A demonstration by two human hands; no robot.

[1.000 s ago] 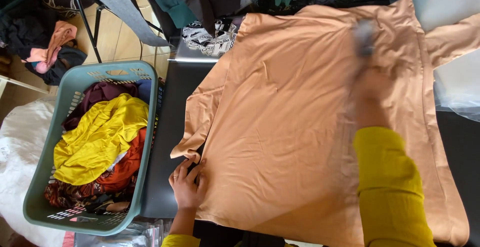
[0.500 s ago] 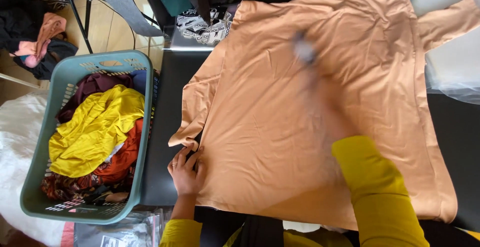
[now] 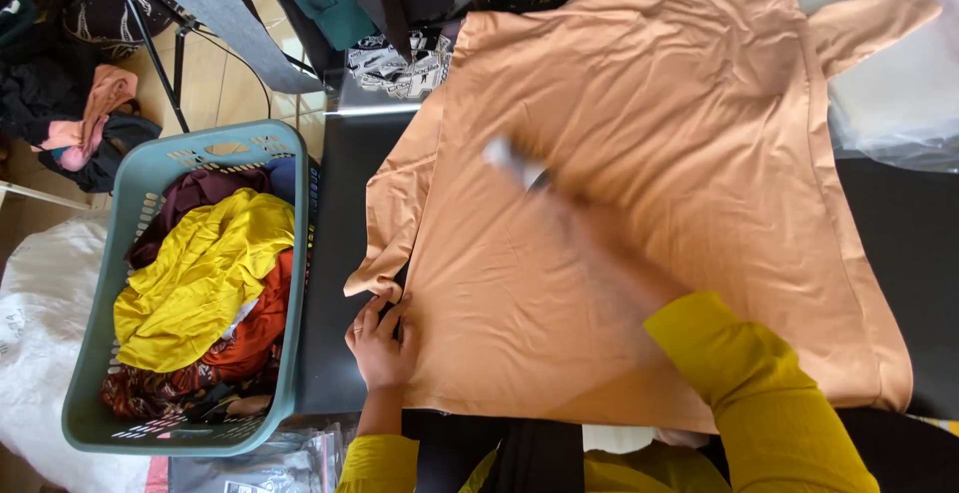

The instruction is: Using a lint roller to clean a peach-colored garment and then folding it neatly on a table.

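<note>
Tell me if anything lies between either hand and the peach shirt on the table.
Nothing visible does. The left hand rests directly on the shirt's near-left edge. The right hand is motion-blurred over the shirt's middle, with a small pale object at its far end; what it is, and whether it touches the cloth, cannot be told.

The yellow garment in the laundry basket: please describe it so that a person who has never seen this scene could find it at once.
Look left of the black table where the peach shirt lies spread; a grey-green plastic laundry basket stands on the floor there. The yellow garment lies crumpled on top of the pile inside it. It is the only bright yellow piece, above an orange cloth and beside a maroon one.
</note>
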